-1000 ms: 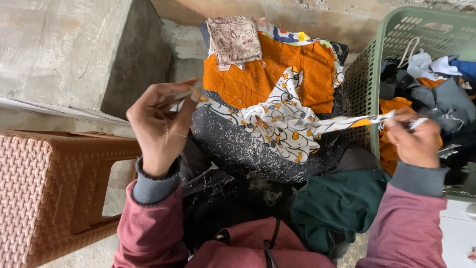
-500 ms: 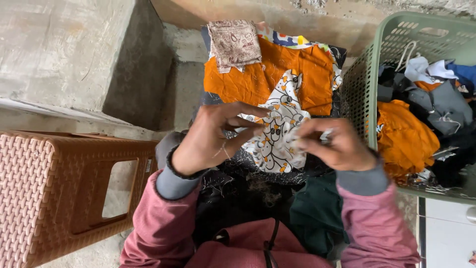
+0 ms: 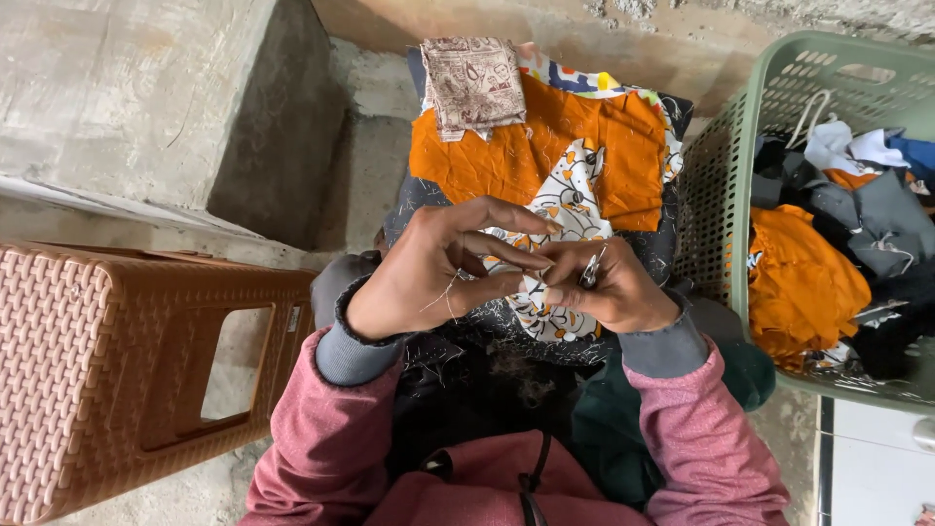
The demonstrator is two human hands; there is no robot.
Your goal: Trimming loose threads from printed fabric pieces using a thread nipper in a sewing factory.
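Patterned white fabric scrap (image 3: 545, 312) sits pinched between both hands over the lap: left hand (image 3: 429, 278) closed on it, right hand (image 3: 609, 287) gripping it plus small metal snips (image 3: 590, 271). Green laundry basket (image 3: 716, 195) just right.

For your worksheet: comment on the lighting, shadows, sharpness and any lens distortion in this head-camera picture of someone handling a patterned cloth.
Head view: soft, even daylight, no glare; a dim shadow fills the recess beside the concrete block. Left hand, right hand and patterned cloth are sharp, loose threads visible. Wide-angle bending shows at the edges: brown stool and green basket lean outward.
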